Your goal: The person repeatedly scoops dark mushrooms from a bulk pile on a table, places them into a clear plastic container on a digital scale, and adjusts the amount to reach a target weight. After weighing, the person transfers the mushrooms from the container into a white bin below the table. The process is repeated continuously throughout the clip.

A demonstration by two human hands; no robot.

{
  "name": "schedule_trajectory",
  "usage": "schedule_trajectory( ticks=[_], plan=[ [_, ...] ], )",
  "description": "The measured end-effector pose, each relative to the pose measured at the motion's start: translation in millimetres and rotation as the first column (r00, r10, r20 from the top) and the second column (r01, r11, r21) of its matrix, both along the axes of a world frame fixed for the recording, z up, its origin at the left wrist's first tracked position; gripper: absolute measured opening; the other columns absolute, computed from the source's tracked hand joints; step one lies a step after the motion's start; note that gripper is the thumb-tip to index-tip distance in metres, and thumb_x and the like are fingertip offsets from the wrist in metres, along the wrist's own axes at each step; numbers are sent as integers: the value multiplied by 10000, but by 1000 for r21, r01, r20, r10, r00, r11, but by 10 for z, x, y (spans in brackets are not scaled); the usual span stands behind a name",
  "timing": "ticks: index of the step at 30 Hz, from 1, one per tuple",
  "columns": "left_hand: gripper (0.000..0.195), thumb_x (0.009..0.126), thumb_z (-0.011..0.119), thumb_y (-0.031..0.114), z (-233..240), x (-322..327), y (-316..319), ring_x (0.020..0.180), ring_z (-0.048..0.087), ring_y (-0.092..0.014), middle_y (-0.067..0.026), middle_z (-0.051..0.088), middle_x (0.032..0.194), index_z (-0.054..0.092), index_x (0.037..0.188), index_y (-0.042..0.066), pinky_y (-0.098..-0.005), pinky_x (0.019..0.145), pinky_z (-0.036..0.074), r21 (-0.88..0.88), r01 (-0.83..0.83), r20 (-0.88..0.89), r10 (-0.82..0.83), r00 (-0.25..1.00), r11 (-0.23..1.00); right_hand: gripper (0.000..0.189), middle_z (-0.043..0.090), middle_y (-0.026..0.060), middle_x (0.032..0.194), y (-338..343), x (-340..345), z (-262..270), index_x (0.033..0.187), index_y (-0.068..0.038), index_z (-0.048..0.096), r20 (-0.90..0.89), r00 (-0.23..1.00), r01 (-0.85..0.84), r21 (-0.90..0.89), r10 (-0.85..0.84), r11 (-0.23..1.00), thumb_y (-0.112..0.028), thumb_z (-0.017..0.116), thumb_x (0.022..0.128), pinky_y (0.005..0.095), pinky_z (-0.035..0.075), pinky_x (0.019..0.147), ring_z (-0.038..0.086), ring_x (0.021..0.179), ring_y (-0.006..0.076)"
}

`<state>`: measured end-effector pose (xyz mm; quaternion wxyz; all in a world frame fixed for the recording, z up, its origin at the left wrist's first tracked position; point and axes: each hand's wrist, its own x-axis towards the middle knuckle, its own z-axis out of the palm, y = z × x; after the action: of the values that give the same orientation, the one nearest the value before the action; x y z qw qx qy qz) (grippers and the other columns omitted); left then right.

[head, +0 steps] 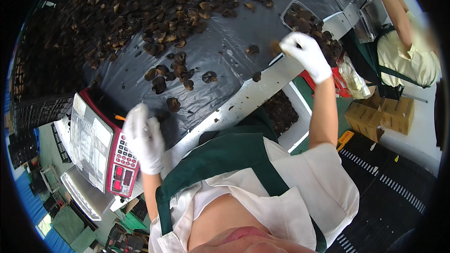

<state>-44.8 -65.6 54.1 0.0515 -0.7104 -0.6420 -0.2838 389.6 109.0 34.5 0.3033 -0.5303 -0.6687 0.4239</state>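
My left hand (pixel 145 142), in a white glove, hovers beside the keypad of a red-framed digital scale (pixel 119 154). Its fingers and thumb are apart, with nothing visible between them. My right hand (pixel 305 54), also gloved in white, is over the metal table edge (pixel 277 73) with curled fingers. At its fingertips is a blurred brown piece (pixel 275 47); whether it is gripped I cannot tell. Loose dark fungus pieces (pixel 179 68), resembling wood ear, lie on black plastic sheeting (pixel 218 105) between my hands. A large heap of them (pixel 140 14) spreads behind.
A clear tray (pixel 286 8) of dark pieces stands beyond my right hand. A white box (pixel 299 107) below the table edge holds more. A co-worker (pixel 404 49) stands at the right, near cardboard boxes (pixel 379 114). Black crates (pixel 42 107) border the left.
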Motion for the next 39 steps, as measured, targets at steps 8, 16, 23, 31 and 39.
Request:
schedule_trajectory(
  ticks=[8, 16, 23, 31, 39],
  plan=[
    [431, 793, 707, -14, -539, 831, 291, 1079, 649, -387, -169, 666, 1138, 671, 1215, 61, -448, 920, 533, -136, 429, 223, -394, 891, 893, 289, 710, 51, 955, -718, 309, 16, 1127, -77, 734, 370, 924, 134, -73, -98, 988, -258, 781, 906, 315, 541, 804, 682, 888, 152],
    [441, 721, 716, -75, -772, 820, 279, 950, 679, -381, -148, 677, 1042, 686, 1147, 34, -451, 820, 550, 30, 508, 270, -497, 825, 861, 211, 644, 33, 1088, -57, -800, -468, 1138, -201, 726, 461, 888, -154, 299, -1, 942, -260, 680, 941, 420, 555, 828, 670, 1018, 265],
    [444, 688, 730, -47, -858, 801, 227, 982, 691, -369, -134, 698, 1051, 695, 1120, 45, -448, 852, 564, 35, 467, 257, -460, 850, 883, 135, 657, 56, 942, -558, -946, -489, 933, -118, 715, 489, 872, -308, 598, -33, 740, -193, 769, 834, 381, 561, 717, 680, 846, 261],
    [416, 728, 748, 57, -873, 764, 179, 1089, 653, -339, -120, 677, 1147, 696, 1141, 70, -450, 941, 522, 0, 457, 233, -444, 865, 890, 159, 658, 24, 893, -344, -1573, -493, 865, -122, 706, 241, 968, -199, 570, 70, 797, -267, 772, 868, 345, 564, 628, 698, 760, 227],
    [366, 796, 701, 101, -994, 639, -22, 1109, 644, -282, -75, 666, 1165, 707, 1162, 106, -429, 957, 521, -67, 403, 128, -392, 911, 913, 796, 381, 116, 1628, 7, -2452, -503, 1533, -292, 486, 521, 773, -621, 501, 362, 603, -476, 768, 812, 519, 314, 1195, 390, 1465, 344]
  ],
)
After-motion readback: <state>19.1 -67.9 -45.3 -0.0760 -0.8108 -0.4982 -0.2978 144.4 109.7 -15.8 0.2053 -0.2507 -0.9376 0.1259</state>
